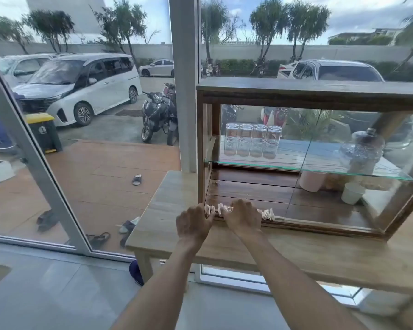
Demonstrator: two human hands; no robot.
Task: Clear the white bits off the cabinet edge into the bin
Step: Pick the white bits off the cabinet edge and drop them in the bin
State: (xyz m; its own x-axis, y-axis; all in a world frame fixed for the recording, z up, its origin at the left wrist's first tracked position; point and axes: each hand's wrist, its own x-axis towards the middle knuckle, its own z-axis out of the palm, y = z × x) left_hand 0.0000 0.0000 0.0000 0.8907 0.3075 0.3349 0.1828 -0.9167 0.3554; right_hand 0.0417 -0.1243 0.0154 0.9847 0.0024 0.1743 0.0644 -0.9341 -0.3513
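A row of small white bits point(267, 213) lies along the front bottom edge of the wooden glass cabinet point(308, 94). My left hand point(193, 226) rests at the left end of the row, fingers curled over the bits there. My right hand point(243, 216) lies just to its right, fingers curled on the bits in the middle of the row. More white bits show between the two hands and past my right hand. Whether either hand has bits gripped is hidden by the fingers. No indoor bin is in view.
The cabinet stands on a pale wooden table point(157, 217). Inside are several stacked glasses point(253, 142) on a glass shelf, a glass jar point(360, 151) and a white cup point(352, 192). A window frame point(184, 79) stands behind; a yellow-lidded bin point(44, 132) is outside.
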